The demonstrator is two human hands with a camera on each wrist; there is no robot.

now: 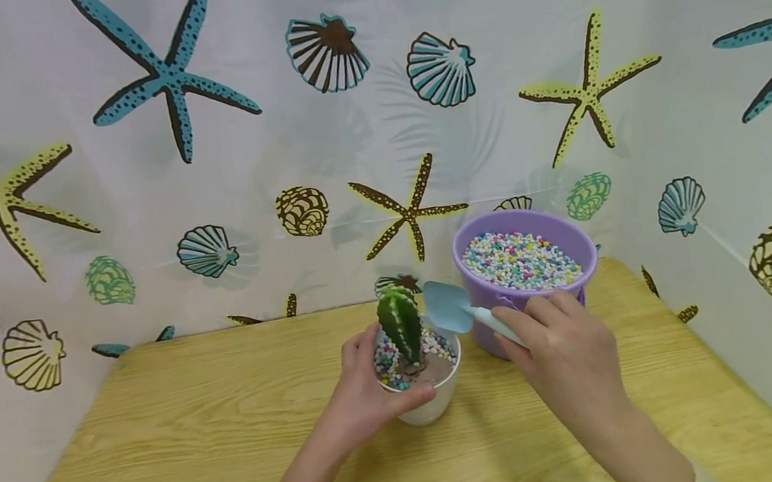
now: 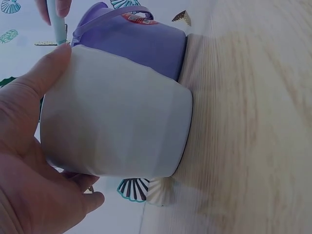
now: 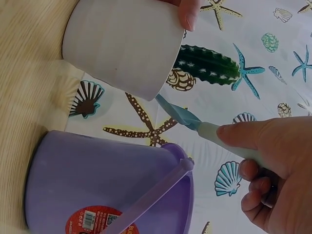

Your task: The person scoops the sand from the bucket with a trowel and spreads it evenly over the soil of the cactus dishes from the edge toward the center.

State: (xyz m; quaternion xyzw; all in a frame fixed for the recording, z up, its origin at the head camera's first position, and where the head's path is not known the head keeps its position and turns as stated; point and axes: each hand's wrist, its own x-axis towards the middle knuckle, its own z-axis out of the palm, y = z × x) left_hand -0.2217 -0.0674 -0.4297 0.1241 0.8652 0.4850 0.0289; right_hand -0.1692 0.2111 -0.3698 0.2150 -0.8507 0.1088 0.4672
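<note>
— White and ribbed, that small ceramic pot [image 1: 429,400] stands on the pale wooden table [image 1: 188,431], doesn't it?

— Yes, and the left hand [image 1: 366,394] wraps round its side, thumb along the rim, fingers curled behind. From the left wrist view the palm lies flat against the pot wall.

— What grows in it?

— One green ribbed cactus with pale spines [image 1: 401,322], upright, in brown soil [image 1: 436,370] partly covered with pastel pebbles [image 1: 387,361].

— And the right hand [image 1: 568,359]?

— It grips the pale handle of a light blue plastic scoop [image 1: 450,306], thumb lying along the handle, other fingers curled under. The scoop's blade hovers just beside the cactus, over the pot's right edge; I cannot tell whether it carries anything.

— The purple thing behind?

— Round purple plastic bucket [image 1: 546,237], filled with more multicoloured pebbles [image 1: 519,259], standing just right of the pot. Whether they touch, I cannot tell. Its handle hangs down the front, and a red label shows on its side in the right wrist view.
</note>
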